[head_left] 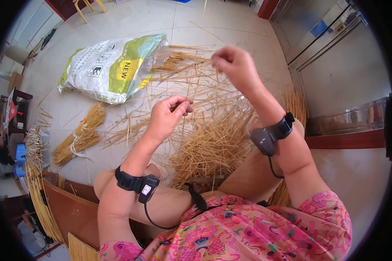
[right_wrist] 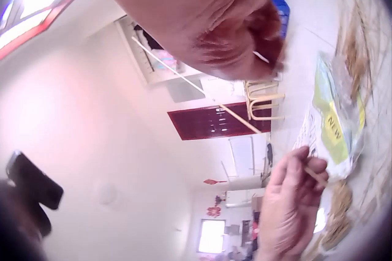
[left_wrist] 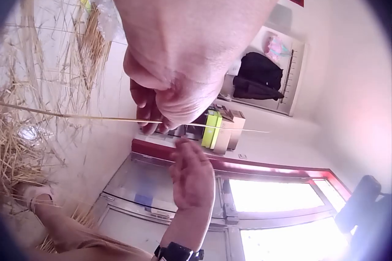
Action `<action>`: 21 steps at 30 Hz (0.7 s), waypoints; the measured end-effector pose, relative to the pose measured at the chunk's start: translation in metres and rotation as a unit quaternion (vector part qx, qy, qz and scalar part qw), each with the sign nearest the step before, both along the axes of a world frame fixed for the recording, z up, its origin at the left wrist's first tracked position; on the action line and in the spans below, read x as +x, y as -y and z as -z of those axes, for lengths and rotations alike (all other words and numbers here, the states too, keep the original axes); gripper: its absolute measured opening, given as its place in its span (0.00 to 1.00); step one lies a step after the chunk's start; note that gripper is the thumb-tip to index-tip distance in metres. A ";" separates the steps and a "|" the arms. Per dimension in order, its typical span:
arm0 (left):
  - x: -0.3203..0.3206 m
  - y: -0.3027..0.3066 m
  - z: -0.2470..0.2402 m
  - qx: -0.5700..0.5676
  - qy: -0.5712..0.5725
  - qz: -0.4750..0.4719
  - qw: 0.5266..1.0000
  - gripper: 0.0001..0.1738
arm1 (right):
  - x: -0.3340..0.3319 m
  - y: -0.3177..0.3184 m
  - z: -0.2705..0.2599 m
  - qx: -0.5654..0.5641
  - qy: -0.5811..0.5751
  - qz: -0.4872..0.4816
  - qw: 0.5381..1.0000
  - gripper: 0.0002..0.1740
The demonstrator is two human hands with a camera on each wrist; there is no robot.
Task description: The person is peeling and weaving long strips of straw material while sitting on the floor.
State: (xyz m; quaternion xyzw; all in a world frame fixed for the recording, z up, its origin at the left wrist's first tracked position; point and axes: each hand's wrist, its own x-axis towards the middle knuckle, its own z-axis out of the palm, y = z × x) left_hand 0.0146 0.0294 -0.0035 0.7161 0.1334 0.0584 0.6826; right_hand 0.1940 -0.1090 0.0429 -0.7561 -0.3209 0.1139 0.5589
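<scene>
A long thin straw stalk (left_wrist: pixel 92 117) runs through the fingertips of my left hand (head_left: pixel 167 113), which pinches it over the littered floor. In the right wrist view, part of the stalk (right_wrist: pixel 239 119) stretches out beyond the left hand (right_wrist: pixel 291 203). My right hand (head_left: pixel 235 65) is raised farther forward and to the right, blurred in the head view. Its fingers are loosely bent with a gap at the thumb, and nothing shows between them. In the left wrist view this right hand (left_wrist: pixel 193 178) appears below the stalk, apart from it.
A heap of loose straw (head_left: pixel 213 148) lies between the legs. Ahead lies a white and green plastic sack (head_left: pixel 113 65) with straw at its mouth. Tied straw bundles (head_left: pixel 82 135) rest at left. A metal cabinet (head_left: pixel 339 74) stands at right, a wooden box (head_left: pixel 69 209) at lower left.
</scene>
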 end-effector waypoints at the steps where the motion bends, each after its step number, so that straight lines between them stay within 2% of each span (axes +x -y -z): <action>1: 0.000 -0.002 -0.002 0.005 0.001 -0.004 1.000 0.10 | 0.001 0.006 -0.004 -0.209 0.090 -0.087 0.970 0.14; 3: 0.001 -0.006 -0.004 0.008 0.000 -0.009 1.000 0.11 | -0.005 0.012 0.007 -0.341 0.115 -0.297 0.884 0.16; 4: 0.001 -0.008 -0.004 0.006 -0.002 -0.009 1.000 0.12 | -0.011 0.011 0.012 -0.357 0.101 -0.358 0.857 0.17; 6: 0.001 -0.008 -0.004 -0.001 -0.002 -0.009 1.000 0.12 | -0.029 0.010 0.009 -0.374 0.053 -0.370 0.849 0.18; 9: 0.003 -0.009 -0.007 -0.005 0.009 -0.010 1.000 0.13 | -0.054 0.002 0.045 -0.264 -0.030 -0.399 0.878 0.19; 10: 0.004 -0.010 -0.008 -0.001 0.015 -0.010 1.000 0.13 | -0.067 -0.002 0.055 -0.234 -0.099 -0.394 0.883 0.18; 12: 0.005 -0.013 -0.011 0.002 0.024 -0.016 1.000 0.13 | -0.089 -0.010 0.073 -0.164 -0.163 -0.425 0.875 0.14; 15: 0.007 -0.019 -0.017 0.013 0.013 -0.016 1.000 0.15 | -0.112 -0.015 0.074 -0.122 -0.183 -0.390 0.894 0.12; 17: 0.006 -0.017 -0.021 0.018 0.074 -0.072 0.994 0.17 | -0.112 -0.018 0.075 -0.094 -0.186 -0.327 0.922 0.12; 19: 0.008 -0.018 -0.021 0.061 0.107 -0.109 0.986 0.20 | -0.098 -0.015 0.059 -0.068 -0.211 -0.232 0.947 0.13; 21: 0.008 -0.043 -0.004 0.142 0.098 -0.152 0.973 0.23 | -0.068 -0.002 0.027 -0.015 -0.126 -0.097 0.987 0.13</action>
